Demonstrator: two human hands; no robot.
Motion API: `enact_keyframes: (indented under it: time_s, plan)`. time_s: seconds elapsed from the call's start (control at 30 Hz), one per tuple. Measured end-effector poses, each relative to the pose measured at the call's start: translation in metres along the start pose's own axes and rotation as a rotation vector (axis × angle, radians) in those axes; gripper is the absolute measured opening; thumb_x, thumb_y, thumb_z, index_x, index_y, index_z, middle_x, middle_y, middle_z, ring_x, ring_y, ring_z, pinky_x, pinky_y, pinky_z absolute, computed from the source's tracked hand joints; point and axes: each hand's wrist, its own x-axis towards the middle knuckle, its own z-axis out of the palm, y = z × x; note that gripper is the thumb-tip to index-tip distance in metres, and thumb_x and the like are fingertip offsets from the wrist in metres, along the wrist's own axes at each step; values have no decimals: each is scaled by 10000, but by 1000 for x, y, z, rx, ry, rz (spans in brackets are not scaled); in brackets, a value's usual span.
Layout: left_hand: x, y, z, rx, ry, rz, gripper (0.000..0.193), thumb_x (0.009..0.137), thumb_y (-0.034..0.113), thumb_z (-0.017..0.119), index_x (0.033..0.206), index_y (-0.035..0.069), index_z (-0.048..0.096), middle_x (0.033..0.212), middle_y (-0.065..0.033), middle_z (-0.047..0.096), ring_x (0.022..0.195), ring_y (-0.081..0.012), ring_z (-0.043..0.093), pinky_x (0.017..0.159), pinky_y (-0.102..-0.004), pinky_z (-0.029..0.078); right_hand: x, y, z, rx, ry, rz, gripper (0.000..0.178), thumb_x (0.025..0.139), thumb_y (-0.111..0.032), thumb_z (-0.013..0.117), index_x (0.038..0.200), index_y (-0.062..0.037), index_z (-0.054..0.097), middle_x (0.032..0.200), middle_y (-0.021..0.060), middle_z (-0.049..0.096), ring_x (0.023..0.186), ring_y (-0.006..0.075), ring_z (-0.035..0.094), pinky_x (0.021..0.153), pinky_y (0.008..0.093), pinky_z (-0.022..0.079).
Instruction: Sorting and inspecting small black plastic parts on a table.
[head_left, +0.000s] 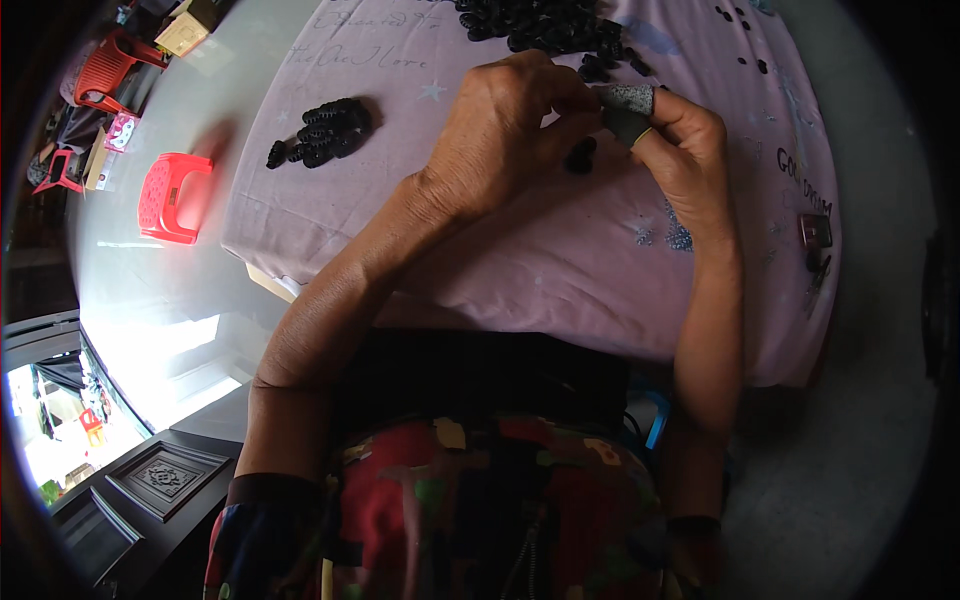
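Now my left hand [500, 125] and right hand [692, 155] are together; I can't tell on what. I'd pinch lightly, clear of the black pieces [580, 156] nearby.

black pieces [545, 22] | apparently ribbed | heaped far side | smaller cluster [335, 130] left

Left fingers [568, 92] and sheathed right fingers [630, 97] apparently meet over pink cloth [540, 265] near black pieces [535, 22].
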Motion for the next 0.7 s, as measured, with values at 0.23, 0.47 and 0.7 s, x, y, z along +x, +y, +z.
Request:
enact_keyframes:
  time_s: [0.23, 0.47, 0.7]
  plan:
    - [-10, -8, -8, 156, -76, -13, 174, 846, 112, 776, 1006, 45, 760, 941, -93, 701, 860, -223, 669, 767, -334, 540, -1, 22, -3, -283, 93, -28, 86, 834, 3, 614, 868, 15, 692, 658, -12, 608, 620, 26, 489, 562, 240, 420]
    - [-18, -4, 3, 213, -182, 21, 171, 817, 123, 729, 971, 56, 757, 964, -128, 689, 968, -306, 643, 915, -400, 500, -1, 25, 2, -174, -49, 16, 29, 804, 8, 601, 799, 23, 625, 626, -15, 556, 620, 26, 458, 550, 259, 418]
    - [-16, -12, 20, 273, -174, 61, 217, 747, 117, 750, 959, 69, 744, 905, -125, 698, 939, -291, 645, 915, -391, 493, 2, 21, -6, -187, 40, 13, 30, 795, -3, 595, 788, 18, 615, 630, -45, 534, 613, 20, 444, 543, 234, 380]
